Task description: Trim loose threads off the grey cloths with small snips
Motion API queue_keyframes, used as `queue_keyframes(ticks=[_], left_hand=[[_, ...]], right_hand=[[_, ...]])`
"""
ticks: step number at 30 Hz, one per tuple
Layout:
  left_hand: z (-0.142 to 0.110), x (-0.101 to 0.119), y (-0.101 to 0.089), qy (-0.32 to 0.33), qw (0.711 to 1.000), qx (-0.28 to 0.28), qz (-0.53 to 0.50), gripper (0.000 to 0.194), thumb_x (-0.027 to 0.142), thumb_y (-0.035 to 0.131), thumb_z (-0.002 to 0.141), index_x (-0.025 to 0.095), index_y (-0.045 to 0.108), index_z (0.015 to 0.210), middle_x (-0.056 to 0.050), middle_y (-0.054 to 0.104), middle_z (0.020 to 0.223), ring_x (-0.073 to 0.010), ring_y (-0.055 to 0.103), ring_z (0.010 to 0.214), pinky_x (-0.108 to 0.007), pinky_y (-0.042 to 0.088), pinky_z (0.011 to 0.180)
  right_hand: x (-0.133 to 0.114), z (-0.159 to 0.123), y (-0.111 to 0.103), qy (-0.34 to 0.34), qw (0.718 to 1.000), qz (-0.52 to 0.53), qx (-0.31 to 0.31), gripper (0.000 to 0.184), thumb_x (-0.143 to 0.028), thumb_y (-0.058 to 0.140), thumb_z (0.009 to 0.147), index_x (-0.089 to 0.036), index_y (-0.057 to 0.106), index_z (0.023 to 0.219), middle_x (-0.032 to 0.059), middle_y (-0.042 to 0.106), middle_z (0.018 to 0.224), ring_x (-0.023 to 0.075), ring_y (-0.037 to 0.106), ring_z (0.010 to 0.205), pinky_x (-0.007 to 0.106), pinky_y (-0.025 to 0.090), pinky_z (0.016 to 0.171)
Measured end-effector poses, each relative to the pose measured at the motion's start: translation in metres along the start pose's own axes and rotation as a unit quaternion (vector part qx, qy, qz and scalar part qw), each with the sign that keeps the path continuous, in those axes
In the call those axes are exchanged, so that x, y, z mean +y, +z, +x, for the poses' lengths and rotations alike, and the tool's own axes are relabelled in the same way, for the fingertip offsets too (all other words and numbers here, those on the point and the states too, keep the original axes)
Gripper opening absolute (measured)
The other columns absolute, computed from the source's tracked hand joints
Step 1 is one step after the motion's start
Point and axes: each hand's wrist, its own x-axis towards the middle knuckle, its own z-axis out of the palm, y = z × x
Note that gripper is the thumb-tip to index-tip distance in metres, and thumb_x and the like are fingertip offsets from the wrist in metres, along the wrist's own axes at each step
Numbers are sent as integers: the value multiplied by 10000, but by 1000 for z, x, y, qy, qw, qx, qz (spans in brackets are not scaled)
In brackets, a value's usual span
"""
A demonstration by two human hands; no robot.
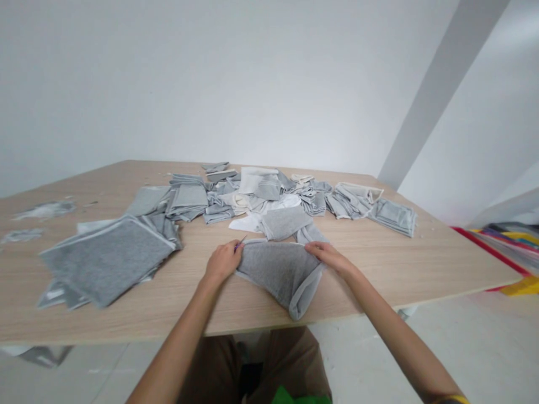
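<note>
A grey cloth piece (275,266) with a light edge lies in front of me near the table's front edge, its lower right corner folded over. At its upper left corner, my left hand (223,261) is closed on the cloth. A small pointed tool with a bit of purple (240,244), perhaps thread snips, sticks out of that same hand; most of it is hidden by the fingers. My right hand (330,257) pinches the cloth's upper right corner, and the top edge stretches between both hands. Just beyond lies another grey cloth piece (284,222).
To the left is a stack of grey cloth pieces (109,255). Folded grey and white pieces (187,196) spread across the back, with a bundle (393,217) at right. Lint scraps (46,210) lie far left. Coloured material (511,241) sits beyond the table's right edge.
</note>
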Motion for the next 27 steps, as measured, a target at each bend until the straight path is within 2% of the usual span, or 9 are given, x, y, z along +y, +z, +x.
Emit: queue_keyframes(ticks=[4,6,7,10,12,14,18,22,27], left_hand=[[-1,-4,9,-9,1000,0,-1,373,447,498,953,159,602,1166,-80,683,1110,-209,653,1017,-460,505,930],[-3,-3,9,-13,1000,4,1,350,420,474,967,158,611,1153,-75,696,1074,-206,663,993,-454,509,919],[-5,-2,8,-18,1000,9,2,344,402,445,978,157,616,1149,-81,705,1051,-213,670,980,-453,512,908],[-14,4,-1,-38,998,45,6,400,346,318,1000,164,593,1225,-138,709,1078,-273,678,991,-461,517,870],[-22,11,-10,-43,996,76,4,456,329,246,1000,175,525,1326,-167,668,1201,-309,657,1054,-474,507,884],[-30,20,-16,-20,995,94,-4,480,336,206,1007,203,457,1393,-131,605,1331,-282,610,1158,-446,475,965],[-45,35,-7,80,996,43,-19,442,352,250,1017,262,488,1378,-7,601,1372,-143,554,1247,-269,403,1064],[-62,35,21,73,997,-20,13,400,281,331,994,233,576,1306,-64,700,1223,-230,687,1043,-360,518,917],[-75,27,38,14,998,-31,57,439,245,307,987,198,497,1380,-119,625,1329,-283,708,972,-411,553,801]], right_hand=[[-10,-24,-11,-3,991,-123,-59,630,-349,796,687,-184,617,1268,105,698,1119,252,653,932,391,503,865],[-19,-40,-8,-26,971,-231,-50,606,-268,743,743,-189,574,1320,121,655,1232,272,645,1022,419,497,921],[-23,-47,-3,-43,959,-280,-13,562,-234,681,797,-180,551,1341,135,626,1280,282,628,1082,436,489,951],[-38,-63,23,-128,916,-361,122,488,-152,509,898,-152,494,1385,163,536,1392,292,526,1260,488,431,1051],[-44,-67,47,-198,894,-377,139,477,-144,467,921,-158,477,1398,152,503,1434,278,469,1327,512,374,1113],[-45,-68,71,-238,886,-383,110,479,-187,462,944,-144,449,1422,146,476,1467,271,416,1376,528,307,1161],[-28,-65,104,-187,900,-394,24,546,-352,410,998,-75,378,1469,176,431,1495,289,393,1399,528,329,1154],[-5,-73,109,-155,903,-401,1,565,-364,399,1003,-85,340,1491,174,347,1535,296,340,1428,517,378,1127],[5,-98,100,-152,901,-406,25,548,-255,448,973,-131,344,1497,139,370,1530,274,383,1408,478,429,1105]])
